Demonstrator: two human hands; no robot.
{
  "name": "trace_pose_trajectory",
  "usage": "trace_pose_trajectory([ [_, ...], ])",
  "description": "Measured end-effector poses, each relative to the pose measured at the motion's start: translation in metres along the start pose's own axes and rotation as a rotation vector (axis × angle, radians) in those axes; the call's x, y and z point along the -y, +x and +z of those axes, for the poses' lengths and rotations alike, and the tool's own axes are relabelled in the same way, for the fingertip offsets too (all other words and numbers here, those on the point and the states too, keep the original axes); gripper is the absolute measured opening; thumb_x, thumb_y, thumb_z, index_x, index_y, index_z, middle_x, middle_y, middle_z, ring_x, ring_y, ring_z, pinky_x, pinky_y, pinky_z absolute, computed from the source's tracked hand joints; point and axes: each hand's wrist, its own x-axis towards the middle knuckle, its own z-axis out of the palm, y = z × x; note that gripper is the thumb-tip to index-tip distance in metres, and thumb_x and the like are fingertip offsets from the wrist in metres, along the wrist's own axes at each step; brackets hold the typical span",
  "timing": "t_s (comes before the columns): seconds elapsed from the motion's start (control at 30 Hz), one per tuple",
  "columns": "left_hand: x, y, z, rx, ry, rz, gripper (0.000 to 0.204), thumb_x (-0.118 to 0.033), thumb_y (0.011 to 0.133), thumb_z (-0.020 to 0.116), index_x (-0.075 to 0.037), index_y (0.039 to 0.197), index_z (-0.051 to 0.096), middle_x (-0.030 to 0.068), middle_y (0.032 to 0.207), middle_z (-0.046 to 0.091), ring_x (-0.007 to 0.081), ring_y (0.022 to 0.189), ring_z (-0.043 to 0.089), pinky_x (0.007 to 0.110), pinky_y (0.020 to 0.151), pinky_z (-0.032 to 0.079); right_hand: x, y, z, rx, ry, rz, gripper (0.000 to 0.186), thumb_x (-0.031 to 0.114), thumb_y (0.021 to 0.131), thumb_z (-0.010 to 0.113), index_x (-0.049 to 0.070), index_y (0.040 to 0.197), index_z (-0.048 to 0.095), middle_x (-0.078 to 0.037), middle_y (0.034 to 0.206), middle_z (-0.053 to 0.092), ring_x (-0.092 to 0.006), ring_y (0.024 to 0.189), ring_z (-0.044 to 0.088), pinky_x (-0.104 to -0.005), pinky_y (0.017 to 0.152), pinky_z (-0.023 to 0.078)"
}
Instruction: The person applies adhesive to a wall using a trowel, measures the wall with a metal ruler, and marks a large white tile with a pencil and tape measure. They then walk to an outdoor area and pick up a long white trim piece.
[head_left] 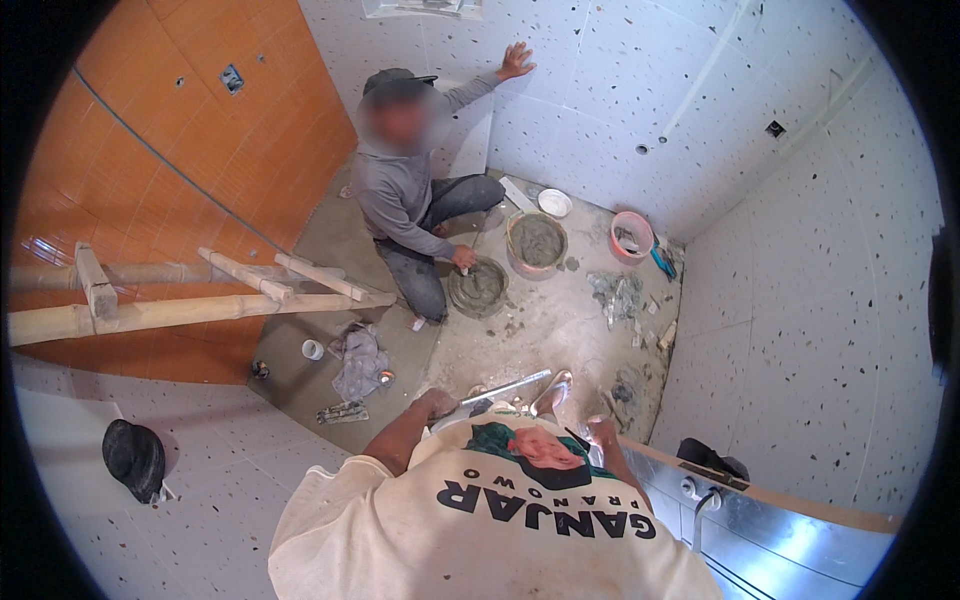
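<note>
The left hand (438,403) grips a long silver bar (512,385). A grey cloth (361,364) lies to its left. I cannot tell if the right hand (603,432) grips anything.

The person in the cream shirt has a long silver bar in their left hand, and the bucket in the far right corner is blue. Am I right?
Almost! The corner bucket is pinkish, not blue, as the head view shows. The left hand does hold the silver bar.

a stained, pale floor (530,335) is being hemmed in by an orange wall (255,140) and speckled, whitish walls (615,85).
</note>
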Motion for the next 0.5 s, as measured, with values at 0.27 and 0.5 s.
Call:
trace_pose_trajectory([
  [0.27,0.016,0.010,0.013,-0.014,-0.047,-0.008,0.048,-0.045,0.084,0.049,-0.008,0.107,0.069,0.0268,0.111,0.064,0.0409,0.103,0.063,0.049,0.087,0.047,0.007,0.001,-0.014,0.012,-0.105,-0.061,0.026,0.027,0.088,0.053,0.015,0.101,0.071,-0.015,0.103,0.070,-0.0341,0.095,0.067,-0.0456,0.080,0.055],
  [0.5,0.017,0.015,0.014,-0.032,-0.048,-0.013,0.048,-0.044,0.084,0.048,-0.007,0.105,0.070,0.0265,0.109,0.065,0.0407,0.102,0.063,0.050,0.087,0.047,0.004,0.013,-0.013,0.008,-0.004,0.023,0.029,0.032,0.087,0.054,0.014,0.101,0.071,-0.015,0.106,0.069,-0.0344,0.097,0.067,-0.0454,0.081,0.054],
])
